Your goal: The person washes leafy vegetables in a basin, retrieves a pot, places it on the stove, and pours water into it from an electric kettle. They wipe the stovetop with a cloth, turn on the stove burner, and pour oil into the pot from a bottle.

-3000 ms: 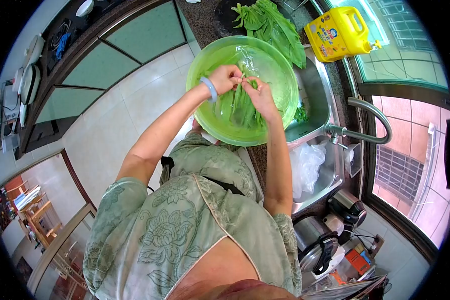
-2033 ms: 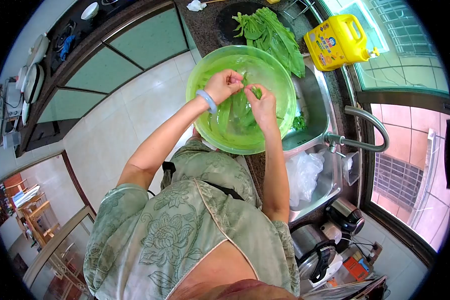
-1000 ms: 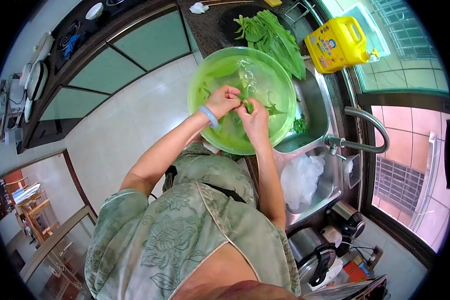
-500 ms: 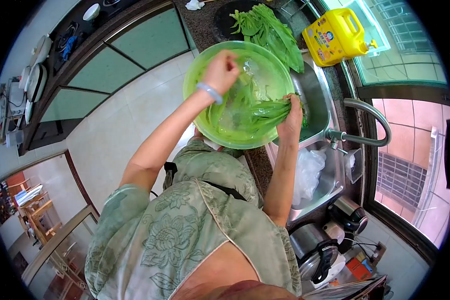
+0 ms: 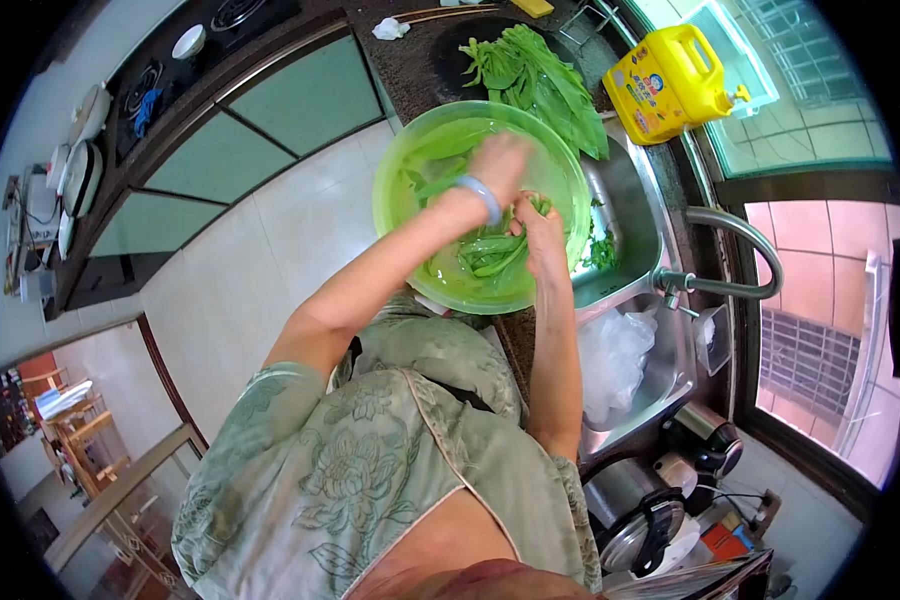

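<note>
A translucent green basin (image 5: 395, 215) of water with long leafy greens (image 5: 495, 252) in it sits over the edge of the steel sink. My right hand (image 5: 542, 238) is closed round the stem end of a bunch of these greens, inside the basin's right side. Just above it is my left hand (image 5: 502, 168), with a pale bangle at the wrist; its fingers are smeared by motion and partly hidden. Beyond the basin, another pile of leafy greens (image 5: 545, 90) lies on a dark round board (image 5: 450, 65).
The steel sink (image 5: 642, 205) holds green scraps (image 5: 600, 250) beside a curved faucet (image 5: 755, 230). A plastic bag (image 5: 615, 360) fills the nearer bowl. A yellow jug (image 5: 665, 85) stands by the window. At lower right are a metal cooker (image 5: 620, 500) and a kettle (image 5: 700, 435).
My left hand has swung right, close to my right hand. My right hand has shifted left and inward over the basin, still gripping the greens. The view has shifted slightly.
</note>
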Tool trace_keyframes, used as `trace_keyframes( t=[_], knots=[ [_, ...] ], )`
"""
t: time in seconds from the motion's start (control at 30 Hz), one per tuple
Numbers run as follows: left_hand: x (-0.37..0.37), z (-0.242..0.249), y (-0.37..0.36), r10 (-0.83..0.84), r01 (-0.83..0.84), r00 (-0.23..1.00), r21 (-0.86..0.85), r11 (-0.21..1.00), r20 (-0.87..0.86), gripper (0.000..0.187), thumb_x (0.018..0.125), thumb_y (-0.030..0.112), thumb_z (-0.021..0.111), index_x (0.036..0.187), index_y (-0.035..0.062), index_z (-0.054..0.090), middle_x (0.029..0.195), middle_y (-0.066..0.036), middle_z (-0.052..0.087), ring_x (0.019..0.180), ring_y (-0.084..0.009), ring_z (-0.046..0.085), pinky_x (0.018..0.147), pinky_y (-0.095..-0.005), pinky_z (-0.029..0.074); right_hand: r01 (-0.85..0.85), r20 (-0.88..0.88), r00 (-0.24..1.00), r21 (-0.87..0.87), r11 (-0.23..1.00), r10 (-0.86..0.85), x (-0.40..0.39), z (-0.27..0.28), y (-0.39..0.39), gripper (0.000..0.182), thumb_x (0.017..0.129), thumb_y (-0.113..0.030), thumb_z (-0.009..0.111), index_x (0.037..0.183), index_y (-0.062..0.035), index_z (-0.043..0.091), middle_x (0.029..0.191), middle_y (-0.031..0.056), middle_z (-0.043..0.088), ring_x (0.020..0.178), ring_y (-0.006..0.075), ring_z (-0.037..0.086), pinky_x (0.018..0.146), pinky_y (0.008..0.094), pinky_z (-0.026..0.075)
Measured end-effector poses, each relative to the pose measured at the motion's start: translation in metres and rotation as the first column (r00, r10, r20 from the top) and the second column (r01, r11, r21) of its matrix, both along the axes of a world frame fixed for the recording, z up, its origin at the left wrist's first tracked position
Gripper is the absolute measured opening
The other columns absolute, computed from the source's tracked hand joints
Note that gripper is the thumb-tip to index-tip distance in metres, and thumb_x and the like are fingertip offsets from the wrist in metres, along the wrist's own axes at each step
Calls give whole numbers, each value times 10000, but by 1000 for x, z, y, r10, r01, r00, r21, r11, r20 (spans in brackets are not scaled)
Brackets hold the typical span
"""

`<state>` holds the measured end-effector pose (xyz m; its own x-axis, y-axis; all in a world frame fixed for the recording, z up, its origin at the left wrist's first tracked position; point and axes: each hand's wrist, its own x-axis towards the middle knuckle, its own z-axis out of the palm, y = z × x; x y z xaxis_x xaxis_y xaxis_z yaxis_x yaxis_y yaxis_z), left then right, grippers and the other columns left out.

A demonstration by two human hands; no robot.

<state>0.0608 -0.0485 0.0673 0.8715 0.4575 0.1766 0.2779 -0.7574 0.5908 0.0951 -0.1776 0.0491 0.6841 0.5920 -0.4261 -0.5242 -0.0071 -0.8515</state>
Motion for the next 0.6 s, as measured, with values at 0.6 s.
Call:
trace_keyframes(
  t=[0.6],
  knots=[
    [-35, -16, 32, 89, 5, 988, -600, 800, 126, 264, 761, 2, 734, 988, 9, 599, 763, 18, 549, 698, -74, 518, 653, -231, 470, 33, 325, 946, -91, 995, -1, 10, 15, 39, 261, 835, -202, 718, 1007, -24, 635, 677, 3, 585, 486, 57, 463, 429, 213, 344]
  ],
)
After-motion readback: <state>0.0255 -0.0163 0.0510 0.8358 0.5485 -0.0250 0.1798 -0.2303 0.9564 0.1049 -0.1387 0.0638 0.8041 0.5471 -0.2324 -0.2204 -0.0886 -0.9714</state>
